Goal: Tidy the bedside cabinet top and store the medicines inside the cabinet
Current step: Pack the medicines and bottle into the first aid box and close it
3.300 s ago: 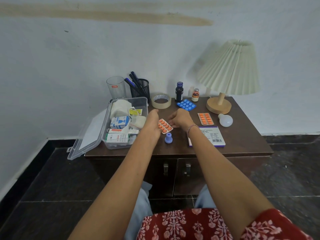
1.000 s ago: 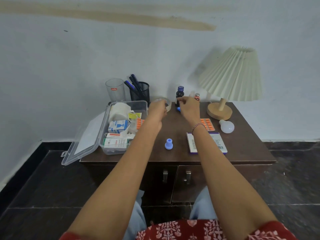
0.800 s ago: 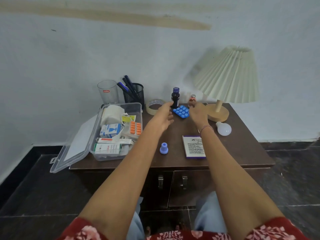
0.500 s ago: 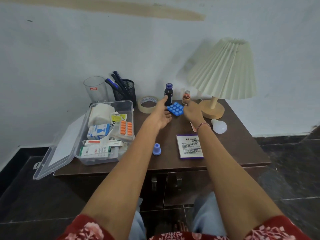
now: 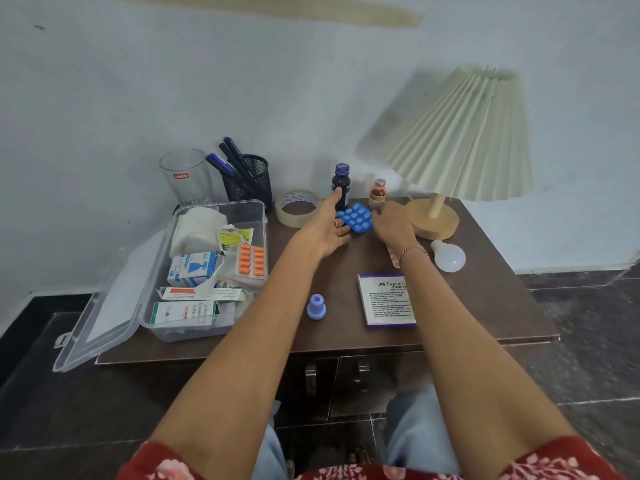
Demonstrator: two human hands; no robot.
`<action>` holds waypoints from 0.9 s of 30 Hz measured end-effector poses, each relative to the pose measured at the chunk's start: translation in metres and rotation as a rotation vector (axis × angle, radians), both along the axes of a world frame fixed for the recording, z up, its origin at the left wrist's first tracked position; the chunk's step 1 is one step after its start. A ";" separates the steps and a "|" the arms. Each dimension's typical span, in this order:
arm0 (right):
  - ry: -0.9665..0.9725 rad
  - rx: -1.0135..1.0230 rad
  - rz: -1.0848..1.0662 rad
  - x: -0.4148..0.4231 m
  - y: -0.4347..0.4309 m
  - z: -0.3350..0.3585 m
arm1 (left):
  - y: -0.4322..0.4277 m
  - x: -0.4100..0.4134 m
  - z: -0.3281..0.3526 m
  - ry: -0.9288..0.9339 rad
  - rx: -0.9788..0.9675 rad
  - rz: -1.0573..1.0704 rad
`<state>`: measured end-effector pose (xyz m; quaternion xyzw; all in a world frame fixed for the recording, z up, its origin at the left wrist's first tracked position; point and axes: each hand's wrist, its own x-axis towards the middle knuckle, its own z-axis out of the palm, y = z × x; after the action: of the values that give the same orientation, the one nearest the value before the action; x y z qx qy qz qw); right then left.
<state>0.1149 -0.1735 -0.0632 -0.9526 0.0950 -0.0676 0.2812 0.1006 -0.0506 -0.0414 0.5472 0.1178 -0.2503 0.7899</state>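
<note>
Hands flank the blue blister pack (image 5: 355,220) in the head view much as they did half a second ago. The right hand (image 5: 393,225) has drawn back from beside the small vial (image 5: 377,194) and now sits at the pack's right edge. Three seconds back an orange strip (image 5: 251,259) lay on the bare top between the hands. It now rests in the clear box (image 5: 221,205), on top of the cartons. A second orange strip (image 5: 393,258) shows only as a sliver under the right wrist.

The left hand (image 5: 325,230) has its fingers straight and a little spread. The forefinger lies across the foot of the dark bottle (image 5: 341,183) in this view, and the others touch the pack's left edge. The right hand is seen from the back with its fingers hidden past the knuckles, so I cannot tell whether they curl on the pack or only rest beside it.

The pack lies flat, blisters up, toward the back of the cabinet (image 5: 485,299). It is close to square and sits askew, one corner aimed at the bottle, so no long axis stands out.

Around it the room is tight, with the tape roll (image 5: 298,207) to the left, the lamp base (image 5: 433,218) to the right, and the bottle and vial just behind. Toward the front the top lies bare between the purple cap (image 5: 316,307) and the stamp-pad box (image 5: 386,299). The clear box's lid (image 5: 104,306) hangs open past the cabinet's left edge. A bulb (image 5: 449,259) lies near the right wrist.
</note>
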 end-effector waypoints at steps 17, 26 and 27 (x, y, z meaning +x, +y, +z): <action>-0.138 0.113 -0.055 -0.014 0.013 0.024 | 0.014 -0.007 0.022 -0.049 0.236 0.062; -0.235 0.249 0.052 -0.048 0.054 0.034 | 0.047 -0.041 0.046 -0.210 0.396 0.186; -0.255 0.278 0.070 -0.052 0.060 0.038 | 0.054 -0.045 0.048 -0.230 0.421 0.208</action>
<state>0.0632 -0.1137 -0.0257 -0.8911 0.0340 -0.1640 0.4219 0.0559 0.0035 0.0063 0.7093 0.1322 -0.0737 0.6885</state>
